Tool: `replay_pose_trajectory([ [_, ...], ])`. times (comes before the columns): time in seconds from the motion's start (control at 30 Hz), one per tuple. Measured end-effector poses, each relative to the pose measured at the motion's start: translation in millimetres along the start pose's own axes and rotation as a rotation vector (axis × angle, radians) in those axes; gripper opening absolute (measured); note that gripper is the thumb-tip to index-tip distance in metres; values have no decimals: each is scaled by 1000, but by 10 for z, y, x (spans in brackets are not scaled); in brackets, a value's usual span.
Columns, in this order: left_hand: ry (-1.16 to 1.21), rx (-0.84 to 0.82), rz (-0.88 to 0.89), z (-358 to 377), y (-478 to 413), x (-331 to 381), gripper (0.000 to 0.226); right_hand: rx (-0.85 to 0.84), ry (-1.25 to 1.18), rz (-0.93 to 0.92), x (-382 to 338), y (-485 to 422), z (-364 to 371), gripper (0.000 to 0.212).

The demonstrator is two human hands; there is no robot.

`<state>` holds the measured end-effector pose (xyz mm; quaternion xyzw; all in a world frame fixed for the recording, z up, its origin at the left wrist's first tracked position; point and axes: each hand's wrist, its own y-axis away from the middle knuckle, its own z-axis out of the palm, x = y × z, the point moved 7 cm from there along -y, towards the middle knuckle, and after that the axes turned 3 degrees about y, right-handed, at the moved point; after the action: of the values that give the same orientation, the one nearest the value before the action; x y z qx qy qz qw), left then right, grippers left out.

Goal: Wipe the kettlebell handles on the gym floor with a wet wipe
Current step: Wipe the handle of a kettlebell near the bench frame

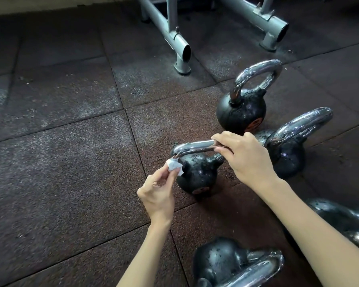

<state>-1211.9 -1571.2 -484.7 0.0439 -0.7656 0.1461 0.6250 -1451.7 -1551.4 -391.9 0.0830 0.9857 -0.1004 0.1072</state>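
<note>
A small black kettlebell [197,175] with a chrome handle [192,147] stands on the rubber floor in the middle of the view. My right hand [247,158] grips the right end of that handle. My left hand [159,192] pinches a crumpled white wet wipe [174,166] against the left leg of the handle, where it meets the black ball.
Several other black kettlebells with chrome handles stand around: one behind [241,108], one to the right [288,152], one at the right edge [344,220], one lying near the bottom [232,264]. A grey steel rack base [174,38] stands at the back. Brown rubber floor tiles [71,162] extend left.
</note>
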Motion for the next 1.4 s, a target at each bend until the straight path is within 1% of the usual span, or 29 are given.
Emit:
replay_pose_trajectory([
  [0.07, -9, 33, -22, 9, 41, 21, 24, 2, 5, 10, -52, 32, 0, 31],
  [0.2, -6, 40, -156, 64, 90, -5, 18, 17, -5, 14, -128, 21, 4, 32],
  [0.27, 10, 22, -230, 30, 103, 23, 16, 25, -21, 23, -134, 14, 23, 33],
  [0.33, 44, -22, -298, -70, 112, 66, 15, 93, -42, 24, -144, 41, -38, 37],
  [0.4, 140, -131, -365, -134, 102, 131, 20, 178, -63, -31, -207, 127, -115, 49],
  [0.43, 178, -211, -380, -138, 86, 215, 22, 150, -124, -93, -278, 178, -111, 55],
  [0.5, 230, -424, -415, -71, 87, 422, 26, -50, -359, -189, -459, 282, -18, 63],
  [0.53, 239, -533, -436, -21, 98, 512, 28, -136, -466, -196, -529, 329, 20, 64],
  [0.57, 235, -631, -453, 16, 102, 603, 28, -171, -549, -170, -559, 347, 22, 61],
  [0.63, 140, -789, -454, 62, 56, 722, 25, -174, -691, -73, -506, 325, -4, 49],
  [0.67, 79, -861, -424, 77, 1, 742, 26, -177, -742, -31, -464, 320, -13, 45],
  [0.73, -3, -1024, -364, 153, -64, 821, 29, -143, -783, 7, -400, 334, -50, 44],
  [0.83, -35, -1144, -313, 291, -115, 912, 30, -128, -843, 77, -301, 385, -70, 49],
  [0.87, -50, -1172, -301, 336, -120, 949, 31, -138, -861, 110, -260, 400, -58, 48],
  [0.93, -154, -1246, -261, 411, -153, 997, 34, -131, -904, 186, -175, 431, -54, 40],
  [0.97, -221, -1255, -217, 446, -207, 1021, 32, -101, -940, 238, -116, 447, -58, 36],
  [1.0, -297, -1207, -144, 482, -322, 1040, 28, -52, -988, 310, -42, 462, -62, 34],
  [1.03, -402, -1097, -48, 508, -490, 1063, 25, 6, -1044, 400, 49, 482, -56, 33],
  [1.07, -522, -974, 67, 533, -665, 1114, 28, 61, -1096, 503, 147, 517, -33, 32],
  [1.1, -629, -909, 167, 574, -791, 1176, 33, 104, -1139, 604, 231, 565, -4, 31],
  [1.13, -726, -937, 217, 648, -872, 1182, 39, 141, -1173, 697, 295, 617, 25, 30],
  [1.17, -808, -1032, 211, 724, -897, 1148, 41, 170, -1189, 778, 345, 670, 67, 29],
  [1.2, -865, -1135, 173, 767, -897, 1069, 43, 189, -1194, 849, 376, 710, 112, 30],
  [1.23, -883, -1202, 139, 781, -894, 1005, 44, 197, -1193, 908, 389, 742, 162, 30],
  [1.3, -876, -1220, 165, 752, -870, 970, 47, 160, -1204, 1000, 368, 748, 274, 29],
  [1.33, -898, -1209, 219, 735, -851, 964, 51, 111, -1234, 1051, 334, 739, 348, 28],
  [1.4, -1023, -1163, 385, 696, -791, 989, 58, -5, -1346, 1156, 242, 727, 514, 29],
])
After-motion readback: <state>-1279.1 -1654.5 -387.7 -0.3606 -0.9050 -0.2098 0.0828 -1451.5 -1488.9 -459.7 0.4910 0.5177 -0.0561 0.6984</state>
